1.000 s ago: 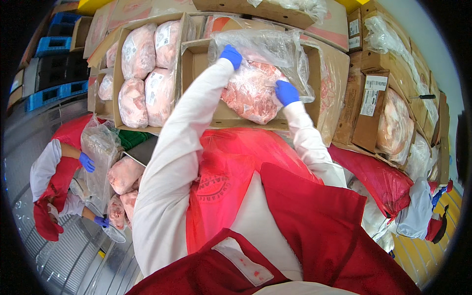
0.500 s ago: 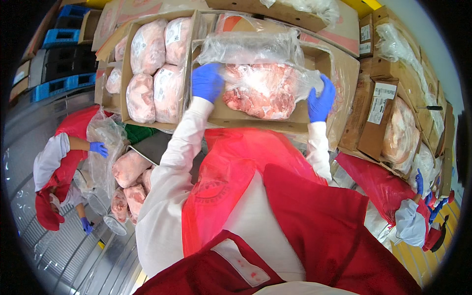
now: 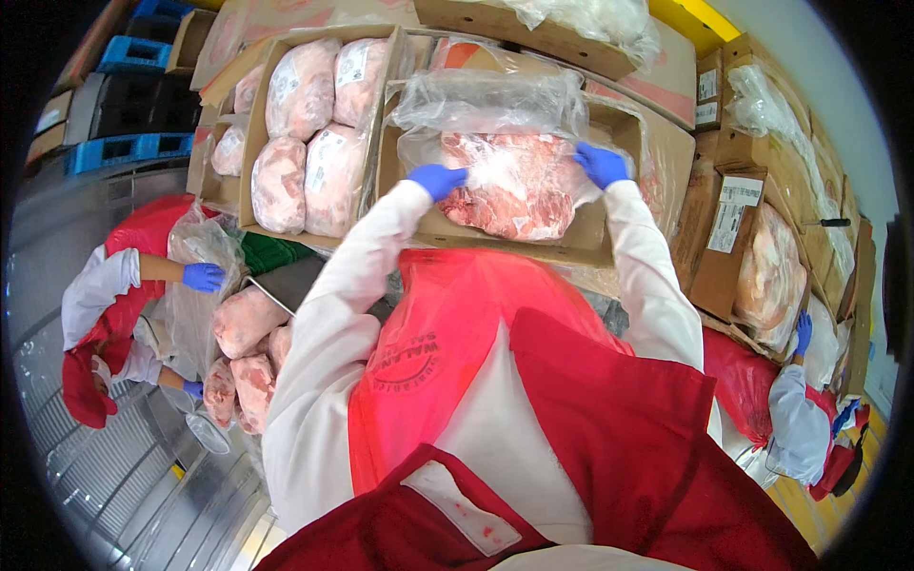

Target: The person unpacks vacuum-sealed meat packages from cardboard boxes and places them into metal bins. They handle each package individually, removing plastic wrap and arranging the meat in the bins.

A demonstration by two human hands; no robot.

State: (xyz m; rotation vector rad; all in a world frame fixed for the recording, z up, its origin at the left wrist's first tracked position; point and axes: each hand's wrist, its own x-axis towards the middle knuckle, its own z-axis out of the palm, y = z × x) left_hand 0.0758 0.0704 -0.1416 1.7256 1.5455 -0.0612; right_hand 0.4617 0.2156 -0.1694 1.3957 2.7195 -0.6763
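A slab of red, fat-marbled meat [image 3: 509, 195] lies in an open cardboard box [image 3: 543, 253] in front of me, under clear plastic film. A bunched sheet of clear plastic [image 3: 490, 100] is folded back along the box's far side. At the meat's left edge my left hand [image 3: 438, 180], in a blue glove, is closed on the film beside it. My right hand [image 3: 603, 166], also blue-gloved, pinches the film at the meat's far right corner. The fingertips of both hands are partly hidden.
Left of my box stands a carton [image 3: 249, 190] of several wrapped pale meat pieces. Loose meat pieces [image 3: 249, 324] lie at lower left beside a co-worker [image 3: 119, 295]. Another co-worker [image 3: 795, 419] is at right, near a tilted carton [image 3: 728, 238] with meat. Blue pallets [image 3: 129, 149] are stacked far left.
My hands have moved inward to the meat's sides, the left one also nearer to me. The film now lies closer over the meat. The left co-worker's lower hand has reached the loose meat pieces.
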